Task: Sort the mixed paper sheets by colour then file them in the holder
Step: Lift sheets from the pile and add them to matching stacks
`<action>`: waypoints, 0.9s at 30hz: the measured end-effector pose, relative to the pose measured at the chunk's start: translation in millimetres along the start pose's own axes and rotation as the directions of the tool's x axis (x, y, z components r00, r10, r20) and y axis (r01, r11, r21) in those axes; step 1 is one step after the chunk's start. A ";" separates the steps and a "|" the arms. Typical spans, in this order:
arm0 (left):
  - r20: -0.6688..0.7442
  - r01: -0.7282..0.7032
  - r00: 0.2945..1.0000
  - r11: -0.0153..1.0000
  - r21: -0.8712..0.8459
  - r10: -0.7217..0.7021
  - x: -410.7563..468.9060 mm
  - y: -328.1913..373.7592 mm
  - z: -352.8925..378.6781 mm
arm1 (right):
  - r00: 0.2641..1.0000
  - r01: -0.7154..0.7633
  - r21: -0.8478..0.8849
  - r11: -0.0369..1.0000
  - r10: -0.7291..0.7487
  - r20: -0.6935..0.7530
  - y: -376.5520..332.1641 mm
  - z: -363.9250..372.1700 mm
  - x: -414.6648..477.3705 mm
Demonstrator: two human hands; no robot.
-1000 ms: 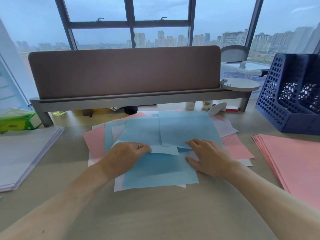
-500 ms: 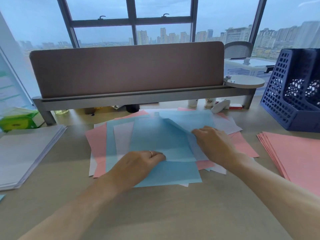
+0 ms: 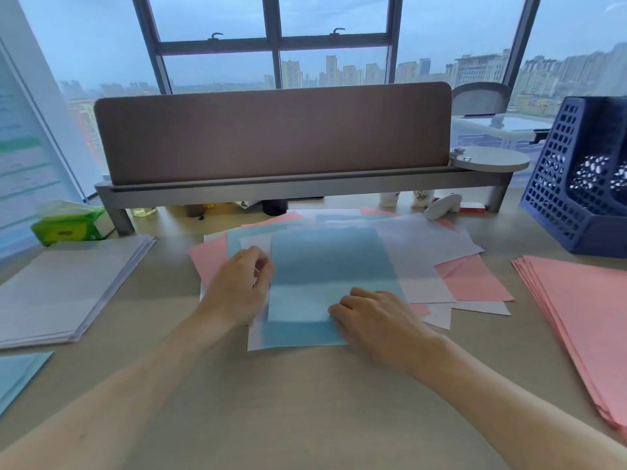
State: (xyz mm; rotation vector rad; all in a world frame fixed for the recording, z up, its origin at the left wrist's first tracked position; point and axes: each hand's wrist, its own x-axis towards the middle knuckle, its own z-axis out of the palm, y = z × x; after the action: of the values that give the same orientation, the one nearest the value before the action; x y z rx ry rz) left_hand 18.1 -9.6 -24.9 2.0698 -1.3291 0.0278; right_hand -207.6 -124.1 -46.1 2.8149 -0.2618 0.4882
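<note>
A mixed heap of pink, white and blue sheets (image 3: 471,279) lies in the middle of the desk. On top sit gathered blue sheets (image 3: 325,266), roughly squared up. My left hand (image 3: 242,286) pinches their left edge with curled fingers. My right hand (image 3: 376,317) grips their lower right corner, fingers curled over it. A sorted pink stack (image 3: 583,320) lies at the right, a white stack (image 3: 68,286) at the left. The dark blue lattice file holder (image 3: 559,198) stands at the back right.
A brown desk divider on a grey shelf (image 3: 271,137) runs across the back. A green tissue pack (image 3: 68,225) sits back left. One blue sheet (image 3: 17,374) shows at the left edge. Small bottles and a white object (image 3: 441,205) stand under the shelf.
The blue sheets have been pulled together into one narrower pile. My left hand moved to its left edge, and my right hand came back down to the lower right corner.
</note>
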 end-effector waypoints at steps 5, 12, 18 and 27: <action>0.309 0.401 0.877 0.915 -0.045 -0.369 22.8 20.8 12.7 | 0.812 -0.564 0.330 0.757 0.581 0.058 20.1 -15.7 -4.7; 0.434 0.667 0.728 0.695 -0.269 -0.531 50.4 45.2 2.6 | 0.422 -0.804 0.589 0.079 0.775 0.471 73.6 -6.3 -1.3; 0.476 0.785 0.619 0.519 -0.339 -0.625 61.3 40.3 -1.3 | 0.375 -0.723 0.656 -0.215 0.675 0.635 85.8 -8.3 19.9; 0.465 0.752 0.649 0.601 -0.271 -0.602 66.1 25.3 12.4 | 0.374 -0.724 0.623 -0.297 0.590 0.716 91.2 -10.4 34.1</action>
State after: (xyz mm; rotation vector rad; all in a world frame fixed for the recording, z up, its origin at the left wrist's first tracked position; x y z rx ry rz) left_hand 25.3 -75.7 2.2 2.0790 -0.5071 -0.9282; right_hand -199.3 -211.8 -3.3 3.3114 -2.7280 0.9305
